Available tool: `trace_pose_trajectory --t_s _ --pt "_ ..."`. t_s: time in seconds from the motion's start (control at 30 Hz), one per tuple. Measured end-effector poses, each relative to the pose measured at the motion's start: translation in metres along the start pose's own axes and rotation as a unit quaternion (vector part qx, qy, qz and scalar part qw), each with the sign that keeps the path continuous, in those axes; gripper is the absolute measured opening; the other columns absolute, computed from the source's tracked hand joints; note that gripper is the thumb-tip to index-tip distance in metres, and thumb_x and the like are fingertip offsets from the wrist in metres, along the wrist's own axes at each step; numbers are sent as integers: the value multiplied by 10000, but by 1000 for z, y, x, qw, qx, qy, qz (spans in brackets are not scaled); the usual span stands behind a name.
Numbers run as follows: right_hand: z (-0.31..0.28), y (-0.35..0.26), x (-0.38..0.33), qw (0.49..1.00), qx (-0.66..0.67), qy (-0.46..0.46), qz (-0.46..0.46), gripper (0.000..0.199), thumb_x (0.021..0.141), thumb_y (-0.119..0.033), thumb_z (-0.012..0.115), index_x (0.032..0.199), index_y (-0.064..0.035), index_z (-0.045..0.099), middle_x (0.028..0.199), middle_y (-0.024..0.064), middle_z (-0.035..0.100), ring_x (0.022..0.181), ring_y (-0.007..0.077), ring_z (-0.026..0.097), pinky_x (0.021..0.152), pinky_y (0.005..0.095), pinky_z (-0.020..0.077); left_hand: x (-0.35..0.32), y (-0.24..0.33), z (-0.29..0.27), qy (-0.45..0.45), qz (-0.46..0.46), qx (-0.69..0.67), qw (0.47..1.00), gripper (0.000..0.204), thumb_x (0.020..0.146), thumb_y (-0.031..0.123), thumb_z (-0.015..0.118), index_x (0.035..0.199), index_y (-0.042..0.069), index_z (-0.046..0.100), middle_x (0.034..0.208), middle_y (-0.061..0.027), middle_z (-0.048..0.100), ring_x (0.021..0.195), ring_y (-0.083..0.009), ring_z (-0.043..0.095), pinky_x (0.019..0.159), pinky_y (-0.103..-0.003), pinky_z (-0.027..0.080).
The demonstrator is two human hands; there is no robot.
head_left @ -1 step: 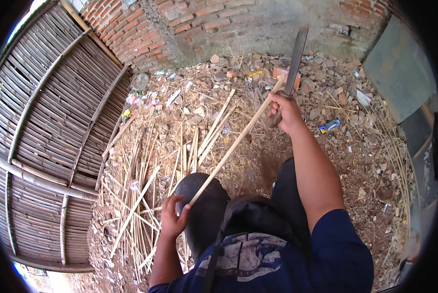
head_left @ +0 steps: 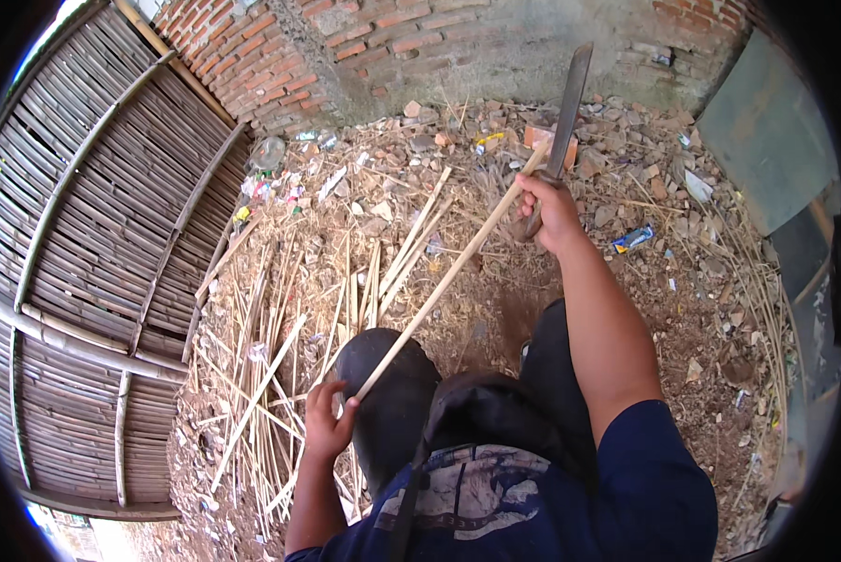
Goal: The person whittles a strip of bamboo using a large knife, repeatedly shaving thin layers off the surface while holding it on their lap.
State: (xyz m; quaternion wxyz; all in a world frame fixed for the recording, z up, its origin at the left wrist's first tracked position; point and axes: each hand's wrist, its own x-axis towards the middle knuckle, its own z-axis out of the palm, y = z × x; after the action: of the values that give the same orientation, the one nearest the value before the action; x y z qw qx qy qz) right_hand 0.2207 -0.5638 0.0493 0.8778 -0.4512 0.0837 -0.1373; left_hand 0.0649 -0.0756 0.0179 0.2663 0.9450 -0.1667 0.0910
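Grasping knife (head_left: 562,140) and stick (head_left: 444,281): right hand (head_left: 549,215); left hand (head_left: 327,426) at stick's lower end, can't tell grip.
Blade (head_left: 571,103) juts past stick's top toward brick wall (head_left: 448,51).

Knife (head_left: 570,112) + strip (head_left: 451,277), R hand (head_left: 550,214)

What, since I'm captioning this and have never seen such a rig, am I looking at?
No machine here: these are a person's two bare hands. The picture comes from the left of two fisheye cameras worn on the head, looking down, so straight edges bend near the rim. The right hand holds a machete and the upper part of a pale bamboo strip. The left hand is at the strip's lower end; its grip is hard to judge. Loose bamboo strips and rubble lie on the ground.
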Motion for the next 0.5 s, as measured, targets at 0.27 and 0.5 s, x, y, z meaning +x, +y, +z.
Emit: trace_pose_trajectory --t_s 0.27,0.5 --pt "15 4 -8 993 -111 -1 -26 229 869 -218 783 842 -38 645 666 -4 575 562 100 528 550 261 421 -111 -49 -17 -108 -189 89 972 339 1017 335 508 988 32 656 863 -241 660 819 -442 636 713 -523 482" --pt "8 17 0 895 -444 14 -27 384 837 -363 785 881 -8 646 723 55 633 684 210 610 689 380 508 -93 -6 -8 -77 -233 90 965 375 1007 390 549 898 45 650 725 -205 668 719 -430 669 660 -519 499"
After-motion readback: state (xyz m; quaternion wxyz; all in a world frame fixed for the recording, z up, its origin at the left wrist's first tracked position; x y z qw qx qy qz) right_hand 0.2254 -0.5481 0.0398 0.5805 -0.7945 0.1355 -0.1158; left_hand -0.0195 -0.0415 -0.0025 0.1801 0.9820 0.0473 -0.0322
